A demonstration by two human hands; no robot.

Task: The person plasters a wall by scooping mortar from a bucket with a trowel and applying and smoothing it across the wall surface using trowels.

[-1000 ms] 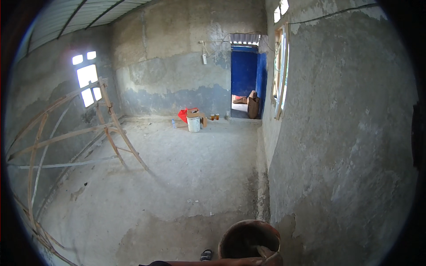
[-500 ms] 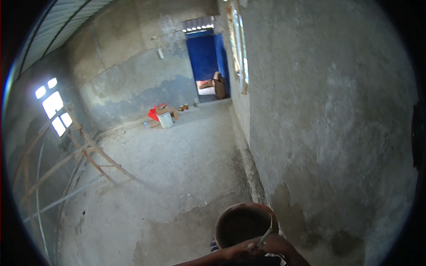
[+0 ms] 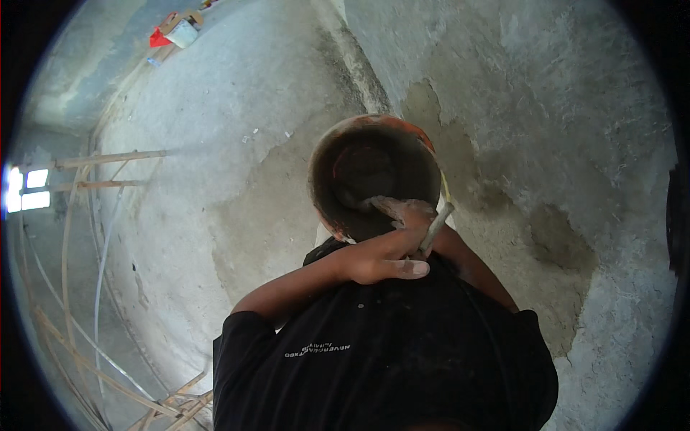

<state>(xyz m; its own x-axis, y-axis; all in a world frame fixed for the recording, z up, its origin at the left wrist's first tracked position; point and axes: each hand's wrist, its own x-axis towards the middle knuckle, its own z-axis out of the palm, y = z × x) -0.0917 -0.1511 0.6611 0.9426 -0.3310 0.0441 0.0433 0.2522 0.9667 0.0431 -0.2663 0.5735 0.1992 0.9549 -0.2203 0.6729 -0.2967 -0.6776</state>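
A round orange bucket point(image 3: 321, 147), caked with grey, stands close in front of my body. Grey wet-looking mix point(image 3: 363, 169) shows inside it. My right hand point(image 3: 411, 212), smeared with grey, reaches over the near right rim with its fingers stretched into the bucket. Crossing in front of that wrist, my left hand point(image 3: 381, 260) is closed around a pale stick-like handle point(image 3: 437, 226); its thumb is smeared grey too. A thin yellowish strand runs from the bucket's right side toward the handle's upper end. The handle's lower end is hidden behind my left hand.
A rough grey plastered wall point(image 3: 546, 108) rises on the right, with damp darker patches low down. Wooden poles point(image 3: 108, 158) form a frame at the left. Far off on the concrete floor point(image 3: 208, 129) are a white pail point(image 3: 182, 34), cardboard and a red bag point(image 3: 158, 37).
My view has tilted down from the room and doorway to the bucket and my arms. The bucket now sits mid-picture, and the fingers of my right hand show inside it.
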